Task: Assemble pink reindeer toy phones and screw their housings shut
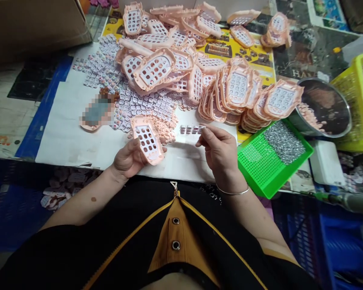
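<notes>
My left hand [132, 158] grips a pink plastic toy-phone shell [147, 141] by its lower edge, its white grid of holes facing up. Off to the right, my right hand [218, 149] pinches the end of a short strip of small white buttons [191, 129], held apart from the shell. Small pink plastic pieces [166, 125] lie in a heap just behind the shell. Farther back spreads a pile of white button strips [139, 105], and loose pink shells [154, 70] are heaped beyond them.
Stacked shells with buttons fitted [238, 86] stand at the right. Near them are a green basket of metal screws [257, 167], a metal bowl [335, 131] with pink pieces, and a yellow basket [358, 88]. A cardboard box [33, 32] juts in at the upper left.
</notes>
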Action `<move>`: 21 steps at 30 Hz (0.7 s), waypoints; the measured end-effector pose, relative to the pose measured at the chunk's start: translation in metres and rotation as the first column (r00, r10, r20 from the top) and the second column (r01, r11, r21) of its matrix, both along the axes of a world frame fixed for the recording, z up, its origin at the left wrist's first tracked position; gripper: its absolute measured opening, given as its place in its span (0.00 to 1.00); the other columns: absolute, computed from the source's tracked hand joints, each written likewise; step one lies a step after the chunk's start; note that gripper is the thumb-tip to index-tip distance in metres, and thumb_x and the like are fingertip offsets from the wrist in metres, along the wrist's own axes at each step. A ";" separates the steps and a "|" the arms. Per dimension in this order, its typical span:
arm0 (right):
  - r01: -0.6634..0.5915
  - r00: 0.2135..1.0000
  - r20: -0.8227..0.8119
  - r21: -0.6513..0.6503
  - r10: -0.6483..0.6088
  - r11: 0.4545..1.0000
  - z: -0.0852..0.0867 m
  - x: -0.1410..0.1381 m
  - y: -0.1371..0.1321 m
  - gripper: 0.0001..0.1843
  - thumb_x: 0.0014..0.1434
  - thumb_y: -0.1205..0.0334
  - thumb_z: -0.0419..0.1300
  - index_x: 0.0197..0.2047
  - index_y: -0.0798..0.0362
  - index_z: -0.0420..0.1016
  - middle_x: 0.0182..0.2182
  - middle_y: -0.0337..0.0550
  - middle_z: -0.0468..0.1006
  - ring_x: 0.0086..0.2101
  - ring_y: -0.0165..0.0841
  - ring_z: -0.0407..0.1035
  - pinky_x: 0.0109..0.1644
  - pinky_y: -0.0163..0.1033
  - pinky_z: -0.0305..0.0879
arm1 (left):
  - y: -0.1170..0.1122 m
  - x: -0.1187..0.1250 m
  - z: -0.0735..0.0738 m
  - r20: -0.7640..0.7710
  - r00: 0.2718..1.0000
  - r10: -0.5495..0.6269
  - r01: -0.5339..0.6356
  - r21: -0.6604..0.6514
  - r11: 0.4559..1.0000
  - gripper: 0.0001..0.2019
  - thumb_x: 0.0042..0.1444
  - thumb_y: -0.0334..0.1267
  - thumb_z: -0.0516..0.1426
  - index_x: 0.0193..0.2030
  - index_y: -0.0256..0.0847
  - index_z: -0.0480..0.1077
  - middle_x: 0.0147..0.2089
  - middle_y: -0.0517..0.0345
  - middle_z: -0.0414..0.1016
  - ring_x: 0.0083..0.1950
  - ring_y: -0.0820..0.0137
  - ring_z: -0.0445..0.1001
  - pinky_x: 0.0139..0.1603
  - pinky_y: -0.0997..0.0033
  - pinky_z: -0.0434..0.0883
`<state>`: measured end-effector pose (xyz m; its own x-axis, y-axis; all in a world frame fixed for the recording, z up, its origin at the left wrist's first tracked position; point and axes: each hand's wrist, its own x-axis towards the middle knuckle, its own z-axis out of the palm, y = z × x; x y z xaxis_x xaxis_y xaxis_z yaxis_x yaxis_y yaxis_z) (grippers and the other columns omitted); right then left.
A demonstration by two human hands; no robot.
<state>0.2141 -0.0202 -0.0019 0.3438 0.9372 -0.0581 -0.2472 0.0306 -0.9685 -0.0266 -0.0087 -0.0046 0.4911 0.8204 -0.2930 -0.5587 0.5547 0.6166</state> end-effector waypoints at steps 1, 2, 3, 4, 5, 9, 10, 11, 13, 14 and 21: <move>0.017 1.000 0.006 -0.004 -0.017 1.000 0.001 0.002 -0.001 0.15 0.42 0.49 0.78 0.32 0.45 0.86 0.22 0.31 0.79 0.21 0.22 0.68 0.26 0.31 0.71 | -0.001 0.005 0.000 0.009 0.999 -0.033 0.033 -0.002 0.999 0.38 0.48 0.49 0.70 0.65 0.40 0.68 0.49 0.47 0.84 0.47 0.52 0.84 0.53 0.52 0.77; 0.024 1.000 -0.002 -0.011 -0.024 1.000 0.002 0.003 -0.002 0.15 0.41 0.48 0.79 0.30 0.45 0.85 0.24 0.32 0.81 0.21 0.22 0.68 0.25 0.30 0.70 | -0.002 0.009 0.001 0.018 0.997 -0.070 0.070 -0.005 0.998 0.38 0.48 0.49 0.70 0.65 0.40 0.68 0.49 0.47 0.84 0.46 0.53 0.84 0.52 0.54 0.78; 0.020 1.000 -0.023 -0.023 -0.020 1.000 0.003 0.005 -0.003 0.16 0.41 0.47 0.79 0.30 0.45 0.85 0.26 0.33 0.83 0.23 0.22 0.70 0.26 0.30 0.71 | -0.002 0.014 0.001 0.026 0.994 -0.103 0.103 -0.008 0.995 0.38 0.48 0.49 0.71 0.64 0.39 0.69 0.49 0.47 0.84 0.47 0.53 0.84 0.51 0.55 0.78; 0.005 0.999 -0.053 -0.040 -0.007 0.999 0.004 0.006 -0.004 0.16 0.41 0.46 0.79 0.31 0.45 0.85 0.29 0.34 0.84 0.25 0.23 0.72 0.28 0.30 0.73 | -0.003 0.019 0.001 0.032 0.991 -0.129 0.129 -0.013 0.992 0.37 0.47 0.48 0.71 0.63 0.38 0.69 0.49 0.46 0.84 0.47 0.54 0.84 0.51 0.57 0.79; -0.016 0.996 -0.087 -0.060 0.011 0.998 0.004 0.006 -0.006 0.17 0.41 0.46 0.78 0.31 0.45 0.85 0.30 0.34 0.84 0.26 0.24 0.74 0.29 0.31 0.75 | -0.004 0.023 0.001 0.036 0.989 -0.147 0.147 -0.017 0.989 0.36 0.47 0.48 0.71 0.62 0.38 0.70 0.49 0.46 0.84 0.47 0.54 0.84 0.52 0.57 0.79; -0.098 0.981 -0.179 -0.126 0.075 0.987 0.005 0.003 -0.014 0.19 0.42 0.46 0.78 0.33 0.47 0.84 0.30 0.35 0.85 0.27 0.28 0.77 0.31 0.36 0.80 | -0.005 0.034 -0.002 0.050 0.978 -0.201 0.203 -0.026 0.979 0.29 0.49 0.47 0.71 0.55 0.36 0.74 0.48 0.45 0.84 0.48 0.55 0.84 0.50 0.61 0.79; -0.104 0.982 -0.170 -0.127 0.082 0.986 0.005 0.001 -0.016 0.19 0.43 0.47 0.78 0.34 0.47 0.84 0.30 0.36 0.85 0.27 0.28 0.77 0.31 0.37 0.80 | -0.005 0.035 -0.003 0.053 0.977 -0.208 0.210 -0.028 0.977 0.27 0.49 0.47 0.71 0.53 0.36 0.75 0.48 0.46 0.84 0.47 0.55 0.85 0.49 0.62 0.80; -0.095 0.988 -0.133 -0.112 0.080 0.989 0.006 -0.001 -0.019 0.18 0.44 0.47 0.78 0.34 0.48 0.83 0.31 0.37 0.85 0.27 0.29 0.77 0.32 0.38 0.80 | -0.005 0.035 -0.004 0.055 0.976 -0.212 0.214 -0.031 0.976 0.27 0.48 0.47 0.71 0.51 0.36 0.75 0.48 0.46 0.84 0.47 0.55 0.85 0.49 0.62 0.80; -0.033 0.998 0.055 -0.008 0.034 0.999 0.007 -0.006 -0.025 0.14 0.50 0.49 0.75 0.36 0.47 0.83 0.32 0.38 0.86 0.29 0.31 0.79 0.35 0.40 0.81 | -0.005 0.035 -0.006 0.056 0.976 -0.213 0.215 -0.031 0.976 0.27 0.47 0.47 0.71 0.51 0.36 0.75 0.49 0.46 0.84 0.48 0.54 0.84 0.51 0.59 0.79; -0.019 0.978 0.208 0.084 0.001 0.996 0.008 -0.007 -0.028 0.11 0.54 0.52 0.73 0.38 0.47 0.84 0.34 0.39 0.87 0.31 0.32 0.80 0.38 0.42 0.82 | -0.006 0.035 -0.006 0.054 0.975 -0.215 0.216 -0.028 0.976 0.27 0.47 0.48 0.71 0.51 0.36 0.75 0.49 0.45 0.84 0.49 0.53 0.84 0.53 0.57 0.79; -0.529 0.420 0.883 0.426 -0.209 0.734 0.013 -0.015 -0.034 0.15 0.64 0.71 0.61 0.52 0.47 0.79 0.45 0.45 0.87 0.43 0.34 0.83 0.52 0.45 0.76 | -0.007 0.037 -0.002 0.018 0.984 -0.175 0.176 -0.052 0.983 0.25 0.41 0.44 0.74 0.45 0.37 0.77 0.38 0.56 0.84 0.39 0.65 0.83 0.44 0.70 0.78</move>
<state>0.1993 -0.0546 0.0109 -0.3081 0.6540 0.6909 0.5941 0.6995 -0.3972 0.0103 -0.0162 -0.0067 0.6300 0.7048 -0.3263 -0.4577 0.6763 0.5772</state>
